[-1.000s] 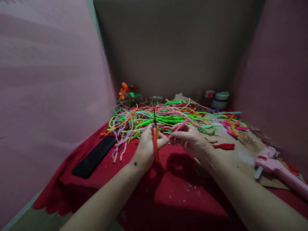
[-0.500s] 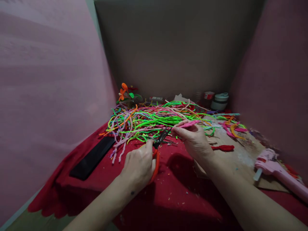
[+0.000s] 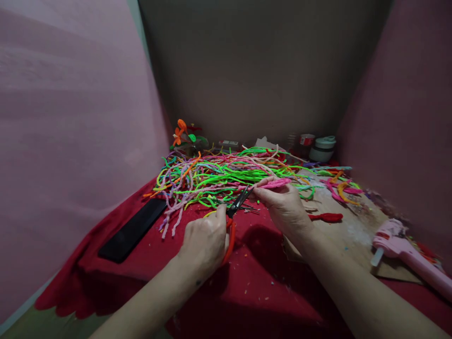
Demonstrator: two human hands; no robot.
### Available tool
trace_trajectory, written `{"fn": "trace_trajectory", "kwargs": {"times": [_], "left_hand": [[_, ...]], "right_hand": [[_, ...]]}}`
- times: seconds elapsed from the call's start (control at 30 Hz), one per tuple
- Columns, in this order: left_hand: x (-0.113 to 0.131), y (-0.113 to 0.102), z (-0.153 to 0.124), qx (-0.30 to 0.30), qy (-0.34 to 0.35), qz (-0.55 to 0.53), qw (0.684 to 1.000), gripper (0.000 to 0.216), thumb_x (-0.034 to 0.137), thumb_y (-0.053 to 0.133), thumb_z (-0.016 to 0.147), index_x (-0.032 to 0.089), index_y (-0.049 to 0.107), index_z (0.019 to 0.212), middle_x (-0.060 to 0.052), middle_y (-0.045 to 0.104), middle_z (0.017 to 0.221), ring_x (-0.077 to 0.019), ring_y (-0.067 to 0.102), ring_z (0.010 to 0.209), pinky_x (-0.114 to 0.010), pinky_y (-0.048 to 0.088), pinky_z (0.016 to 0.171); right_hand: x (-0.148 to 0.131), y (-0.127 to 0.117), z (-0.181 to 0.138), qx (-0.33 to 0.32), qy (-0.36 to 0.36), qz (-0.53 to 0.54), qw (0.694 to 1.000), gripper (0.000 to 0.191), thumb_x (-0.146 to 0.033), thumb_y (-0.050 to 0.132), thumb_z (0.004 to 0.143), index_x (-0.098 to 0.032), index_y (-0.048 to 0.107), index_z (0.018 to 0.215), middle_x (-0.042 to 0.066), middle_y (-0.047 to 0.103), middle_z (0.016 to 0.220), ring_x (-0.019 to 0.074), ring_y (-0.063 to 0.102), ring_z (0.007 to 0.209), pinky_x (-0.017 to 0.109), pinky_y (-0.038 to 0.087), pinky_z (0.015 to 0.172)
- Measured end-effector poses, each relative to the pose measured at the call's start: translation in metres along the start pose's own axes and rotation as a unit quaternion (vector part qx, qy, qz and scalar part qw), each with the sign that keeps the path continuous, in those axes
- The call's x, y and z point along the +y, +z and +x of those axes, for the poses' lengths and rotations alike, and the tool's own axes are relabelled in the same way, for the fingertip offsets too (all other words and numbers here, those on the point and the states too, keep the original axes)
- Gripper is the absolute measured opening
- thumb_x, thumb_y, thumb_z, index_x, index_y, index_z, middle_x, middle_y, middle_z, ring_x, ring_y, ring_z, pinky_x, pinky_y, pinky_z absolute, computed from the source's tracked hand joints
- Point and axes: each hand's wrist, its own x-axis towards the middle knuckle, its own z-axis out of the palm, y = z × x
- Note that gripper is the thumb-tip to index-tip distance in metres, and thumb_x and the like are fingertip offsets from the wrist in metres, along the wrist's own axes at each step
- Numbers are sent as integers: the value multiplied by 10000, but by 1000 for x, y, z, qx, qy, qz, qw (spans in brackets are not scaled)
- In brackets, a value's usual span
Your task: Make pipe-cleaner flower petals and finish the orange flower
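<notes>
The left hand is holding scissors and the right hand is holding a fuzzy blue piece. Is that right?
Not quite: the fuzzy piece in the right hand is pink, as the head view shows. The left hand does hold scissors.

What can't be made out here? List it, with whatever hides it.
Head view:
Scissors: handles partly hidden by the left hand.
Pink strip: partly covered by fingers of the right hand.
Pink glue gun: cut off by the right edge.
Box at the back: print too small.

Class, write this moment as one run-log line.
left hand: scissors, blades near right hand | right hand: pink piece | phone: on cloth
</notes>
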Motion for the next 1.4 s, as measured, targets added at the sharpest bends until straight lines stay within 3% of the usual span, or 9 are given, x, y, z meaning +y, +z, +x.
{"fn": "trace_trajectory", "kwargs": {"times": [0.47, 0.7, 0.9, 1.13, 1.4], "left_hand": [[-7, 0, 2, 40, 52, 130, 989, 419, 75, 277, 806, 92, 474, 1176, -100, 615, 669, -233, 627, 591, -309, 473, 500], [-9, -1, -2, 48, 66, 144, 986, 361, 62, 260, 794, 94, 528, 1034, -82, 585, 603, -235, 613, 526, -309, 463, 450], [-12, 0, -1, 35, 83, 139, 986, 344, 52, 235, 789, 96, 532, 956, -88, 576, 595, -242, 603, 504, -320, 452, 439], [-14, 1, 2, -21, 99, 104, 989, 312, 37, 247, 770, 91, 517, 919, -102, 597, 615, -246, 619, 539, -320, 461, 463], [-10, -5, 0, -65, 106, 99, 987, 353, 35, 287, 756, 26, 506, 1033, -134, 619, 614, -267, 637, 569, -349, 477, 485]], "right_hand": [[-3, 0, 2, 4, 46, 2, 999, 240, -196, 766, 510, -135, 562, 620, -15, 586, 540, 132, 589, 487, 263, 489, 499], [0, -3, 3, -10, 55, 3, 998, 237, -197, 769, 503, -129, 584, 635, 5, 612, 571, 144, 602, 495, 274, 505, 492], [2, -4, 2, -8, 63, 3, 998, 211, -158, 760, 510, -127, 585, 625, -1, 602, 563, 144, 608, 512, 270, 513, 499], [2, -3, 1, 5, 85, 14, 996, 207, -135, 751, 494, -124, 565, 583, 0, 596, 557, 168, 610, 483, 281, 493, 449], [-2, 0, 0, -7, 73, -46, 996, 236, -149, 736, 511, -142, 527, 621, -9, 586, 501, 144, 582, 450, 277, 476, 479]]}}
